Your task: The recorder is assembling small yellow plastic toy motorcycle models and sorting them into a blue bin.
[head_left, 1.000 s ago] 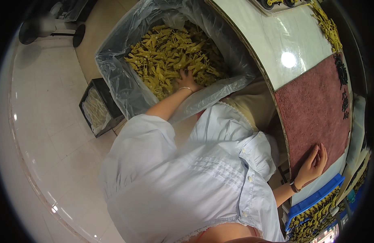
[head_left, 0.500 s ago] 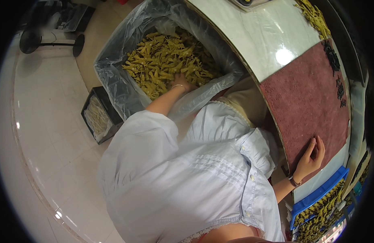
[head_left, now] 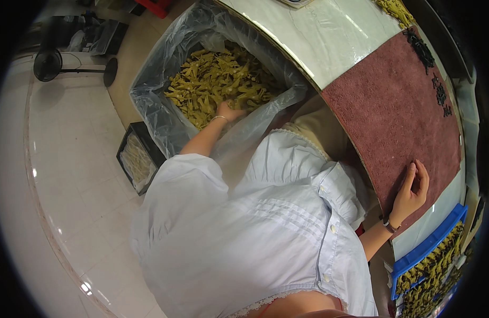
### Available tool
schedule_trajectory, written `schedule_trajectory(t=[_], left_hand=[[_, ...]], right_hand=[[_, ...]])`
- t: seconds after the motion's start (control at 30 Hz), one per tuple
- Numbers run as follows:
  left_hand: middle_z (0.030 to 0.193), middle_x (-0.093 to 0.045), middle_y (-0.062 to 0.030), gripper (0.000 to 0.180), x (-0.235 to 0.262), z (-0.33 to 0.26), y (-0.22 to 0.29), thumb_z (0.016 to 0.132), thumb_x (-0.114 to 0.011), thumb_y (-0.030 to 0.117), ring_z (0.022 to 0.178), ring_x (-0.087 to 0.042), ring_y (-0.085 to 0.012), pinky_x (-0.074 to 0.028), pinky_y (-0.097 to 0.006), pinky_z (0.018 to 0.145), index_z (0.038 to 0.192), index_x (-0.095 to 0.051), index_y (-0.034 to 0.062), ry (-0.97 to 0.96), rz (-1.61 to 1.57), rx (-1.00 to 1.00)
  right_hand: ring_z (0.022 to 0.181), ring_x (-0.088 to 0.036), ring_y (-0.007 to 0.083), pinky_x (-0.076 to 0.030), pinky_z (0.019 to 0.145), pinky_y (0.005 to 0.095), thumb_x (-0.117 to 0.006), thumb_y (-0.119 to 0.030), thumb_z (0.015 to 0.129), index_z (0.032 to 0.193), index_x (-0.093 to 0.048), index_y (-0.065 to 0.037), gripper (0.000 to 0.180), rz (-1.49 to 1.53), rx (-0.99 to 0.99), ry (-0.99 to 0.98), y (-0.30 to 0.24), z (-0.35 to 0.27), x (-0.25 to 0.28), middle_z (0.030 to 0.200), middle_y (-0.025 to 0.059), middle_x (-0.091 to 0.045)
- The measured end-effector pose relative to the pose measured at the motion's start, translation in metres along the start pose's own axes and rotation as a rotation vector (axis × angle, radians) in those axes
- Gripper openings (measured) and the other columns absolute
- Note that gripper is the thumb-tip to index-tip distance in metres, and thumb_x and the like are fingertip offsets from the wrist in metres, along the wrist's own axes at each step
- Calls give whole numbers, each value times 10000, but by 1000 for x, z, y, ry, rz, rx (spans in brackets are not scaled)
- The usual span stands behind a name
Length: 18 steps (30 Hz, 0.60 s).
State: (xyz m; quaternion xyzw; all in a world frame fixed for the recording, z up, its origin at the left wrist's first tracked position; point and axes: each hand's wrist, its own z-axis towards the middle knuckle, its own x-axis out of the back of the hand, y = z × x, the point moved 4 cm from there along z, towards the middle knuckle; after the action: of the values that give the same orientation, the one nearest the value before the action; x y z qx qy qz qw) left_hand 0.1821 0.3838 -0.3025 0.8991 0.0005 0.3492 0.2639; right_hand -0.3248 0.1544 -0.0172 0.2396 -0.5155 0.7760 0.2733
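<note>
My left hand (head_left: pixel 231 112) reaches into a large box lined with clear plastic (head_left: pixel 158 108). It touches a heap of small olive-yellow branched pieces (head_left: pixel 223 79), perhaps plastic parts. Its fingertips are blurred and partly hidden, so what it grips does not show. My right hand (head_left: pixel 411 193) rests at the near part of a dark red mat (head_left: pixel 382 111) on the table, its fingers loosely extended and slightly curved, with nothing visible in them.
Small black pieces (head_left: pixel 439 90) lie along the mat's far edge, with yellow pieces (head_left: pixel 395 11) beyond. A blue tray (head_left: pixel 430 246) holding yellow and dark pieces sits at lower right. A black crate (head_left: pixel 155 143) stands on the floor beside the box; a fan (head_left: pixel 47 64) is farther left.
My left hand has pulled up slightly from the heap, showing more of its back. My right hand stays on the mat. The whole view has shifted a little.
</note>
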Motion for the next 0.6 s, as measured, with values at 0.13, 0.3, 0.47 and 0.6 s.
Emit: schedule_trajectory(t=[0.13, 0.3, 0.47, 0.6], left_hand=[[1132, -672, -170, 813, 18, -7, -13, 566, -898, 362, 1035, -649, -264, -502, -342, 925, 1223, -602, -16, 169, -38, -6], [1017, -669, -97, 632, 67, -60, 33, 634, -901, 232, 884, -653, -168, -536, -283, 799, 1148, -610, 5, 230, -369, -49], [969, -651, -40, 458, 139, -122, 105, 709, -850, 83, 781, -638, -111, -529, -241, 728, 1097, -613, 26, 275, -610, -456], [1066, -634, -82, 480, 171, -198, 227, 646, -885, 120, 974, -626, -176, -510, -310, 841, 1034, -629, 1, 412, -421, -948]], right_hand=[[948, -636, 136, -505, 814, 257, -662, -97, 922, 1031, -699, 3, 153, 2, 14, -11, 0, 0, 0, 1061, 77, -689], [958, -637, 144, -508, 821, 261, -661, -94, 922, 1028, -699, 3, 149, 25, 25, -11, 3, 0, 3, 1071, 84, -686], [942, -636, 147, -509, 815, 262, -665, -79, 913, 1017, -695, 11, 141, 49, 34, -17, -1, 1, 3, 1068, 87, -681], [941, -632, 149, -503, 799, 259, -662, -49, 901, 1000, -690, 15, 122, 139, -17, -15, 1, 0, 3, 1052, 89, -673]])
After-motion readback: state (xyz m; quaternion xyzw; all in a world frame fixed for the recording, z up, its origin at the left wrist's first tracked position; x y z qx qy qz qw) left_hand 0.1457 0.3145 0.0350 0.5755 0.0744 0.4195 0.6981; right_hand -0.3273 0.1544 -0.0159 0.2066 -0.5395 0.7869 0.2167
